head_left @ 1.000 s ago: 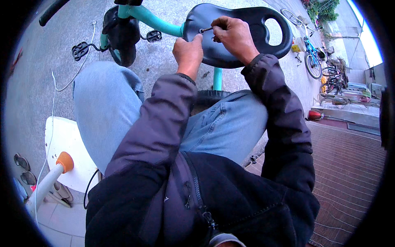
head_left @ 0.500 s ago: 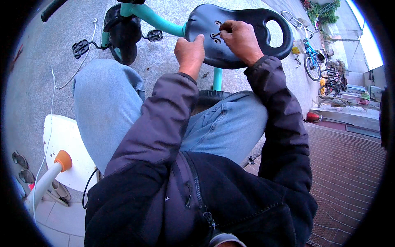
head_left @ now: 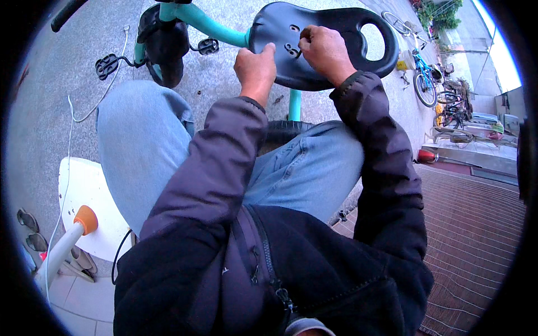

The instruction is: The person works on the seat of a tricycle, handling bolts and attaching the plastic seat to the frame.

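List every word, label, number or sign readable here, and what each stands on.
No text can be read.
Jacket: a small pale mark on its front, too small to read.
Black tricycle seat: slots, but no lettering that I can make out.
Blue bicycle: any marking is too small to read.

Outdoor yard: grey ground (head_left: pixel 210 73), parked bicycles (head_left: pixel 422 65), green foliage (head_left: pixel 445 15).

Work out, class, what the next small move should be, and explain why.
Probably give the right hand a slight, careful twist: it is pinched beside the holes in the seat, though whatever it holds is mostly hidden, and the left hand is at the seat's edge, which may steady it.
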The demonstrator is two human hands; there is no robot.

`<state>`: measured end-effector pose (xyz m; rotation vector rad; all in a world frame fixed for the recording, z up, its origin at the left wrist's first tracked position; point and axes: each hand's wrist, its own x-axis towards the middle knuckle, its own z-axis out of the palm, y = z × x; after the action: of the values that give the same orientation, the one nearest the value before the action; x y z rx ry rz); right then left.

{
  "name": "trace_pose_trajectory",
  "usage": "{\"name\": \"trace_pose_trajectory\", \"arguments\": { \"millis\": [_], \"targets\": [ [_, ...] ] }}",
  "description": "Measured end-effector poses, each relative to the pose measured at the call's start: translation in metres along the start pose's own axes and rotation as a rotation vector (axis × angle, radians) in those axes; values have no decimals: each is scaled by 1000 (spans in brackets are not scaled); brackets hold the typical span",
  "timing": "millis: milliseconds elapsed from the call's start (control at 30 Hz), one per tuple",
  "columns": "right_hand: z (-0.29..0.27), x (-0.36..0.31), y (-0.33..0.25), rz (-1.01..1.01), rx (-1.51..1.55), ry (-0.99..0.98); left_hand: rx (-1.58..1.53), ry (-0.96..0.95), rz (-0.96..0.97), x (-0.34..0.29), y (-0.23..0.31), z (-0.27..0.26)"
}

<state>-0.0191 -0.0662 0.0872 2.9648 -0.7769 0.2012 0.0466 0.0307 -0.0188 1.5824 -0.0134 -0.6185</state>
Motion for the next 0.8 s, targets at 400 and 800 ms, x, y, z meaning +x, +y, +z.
{"name": "trace_pose_trajectory", "arguments": {
  "millis": [400,800],
  "targets": [
    [24,18,-5,-60,140,-88,15,15,-13,-3,5,-2],
    [14,22,4,29,65,-187,11,12,2,-4,5,-2]
  ]
}}
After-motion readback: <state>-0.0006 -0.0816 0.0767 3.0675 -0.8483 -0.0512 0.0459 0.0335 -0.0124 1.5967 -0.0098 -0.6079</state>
